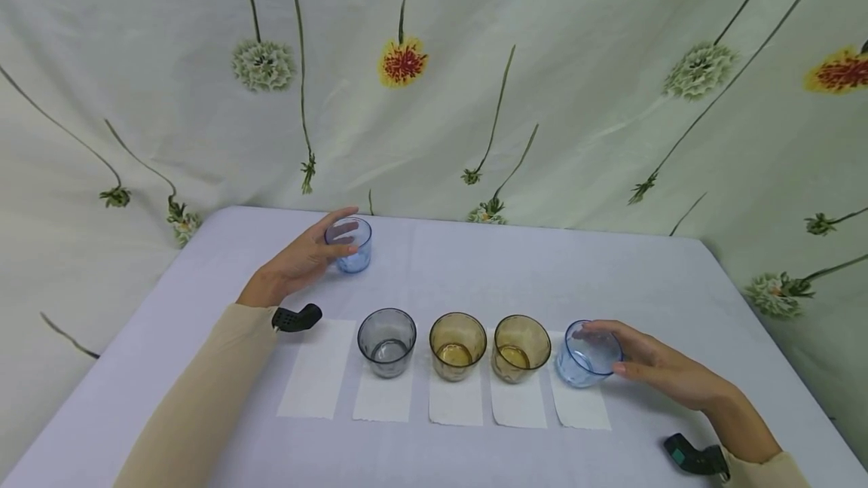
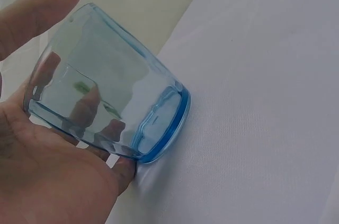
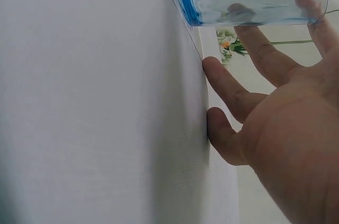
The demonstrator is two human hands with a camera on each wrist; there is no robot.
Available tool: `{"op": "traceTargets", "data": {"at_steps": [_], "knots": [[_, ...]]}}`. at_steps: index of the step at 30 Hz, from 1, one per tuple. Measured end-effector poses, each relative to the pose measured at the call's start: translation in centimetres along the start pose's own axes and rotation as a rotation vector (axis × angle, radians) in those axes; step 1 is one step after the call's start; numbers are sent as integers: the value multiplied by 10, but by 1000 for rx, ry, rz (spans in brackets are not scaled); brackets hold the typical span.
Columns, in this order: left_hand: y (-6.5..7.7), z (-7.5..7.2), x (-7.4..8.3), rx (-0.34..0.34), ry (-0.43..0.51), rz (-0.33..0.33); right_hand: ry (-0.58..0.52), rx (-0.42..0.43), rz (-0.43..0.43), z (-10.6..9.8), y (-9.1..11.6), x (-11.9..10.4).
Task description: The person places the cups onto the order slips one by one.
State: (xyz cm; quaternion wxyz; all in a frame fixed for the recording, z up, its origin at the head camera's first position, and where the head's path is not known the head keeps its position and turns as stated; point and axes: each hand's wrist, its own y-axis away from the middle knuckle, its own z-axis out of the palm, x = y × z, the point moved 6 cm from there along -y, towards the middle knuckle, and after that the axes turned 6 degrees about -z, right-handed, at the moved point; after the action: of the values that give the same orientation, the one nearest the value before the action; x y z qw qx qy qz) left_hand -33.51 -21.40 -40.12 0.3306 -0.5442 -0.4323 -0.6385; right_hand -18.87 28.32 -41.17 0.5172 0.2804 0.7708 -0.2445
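Observation:
Near the table's back left edge, my left hand (image 1: 301,254) holds a clear blue glass (image 1: 356,254) between thumb and fingers. Several fingers show through the glass wall in the left wrist view, where the blue base (image 2: 167,128) is right at the tablecloth. At the right end of the row, a second blue glass (image 1: 586,367) stands over a paper strip. Its rim lies between the thumb and index finger of my right hand (image 1: 661,364). In the right wrist view, the lower fingers (image 3: 228,86) rest at the table surface beside this glass (image 3: 254,1).
Between the hands stand a grey glass (image 1: 386,367) and two amber glasses, one left (image 1: 457,367) and one right (image 1: 518,371), each on a white strip. The leftmost paper strip (image 1: 312,371) bears no glass. A flowered cloth (image 1: 434,134) hangs behind the table.

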Motion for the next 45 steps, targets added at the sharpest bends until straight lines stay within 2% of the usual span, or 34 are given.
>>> {"op": "traceTargets", "data": {"at_steps": [9, 17, 24, 29, 34, 45], "knots": [[1, 3, 4, -5, -24, 15, 9, 4, 6, 0, 0, 0], [0, 2, 4, 25, -66, 22, 31, 19, 10, -2, 0, 0], [0, 2, 4, 76, -153, 32, 7, 5, -7, -1, 1, 0], [-1, 2, 3, 99, -174, 27, 18, 14, 17, -2, 1, 2], [-1, 2, 4, 109, -193, 33, 20, 21, 34, -2, 1, 3], [2, 2, 6, 122, -305, 34, 26, 18, 29, -1, 0, 1]]}}
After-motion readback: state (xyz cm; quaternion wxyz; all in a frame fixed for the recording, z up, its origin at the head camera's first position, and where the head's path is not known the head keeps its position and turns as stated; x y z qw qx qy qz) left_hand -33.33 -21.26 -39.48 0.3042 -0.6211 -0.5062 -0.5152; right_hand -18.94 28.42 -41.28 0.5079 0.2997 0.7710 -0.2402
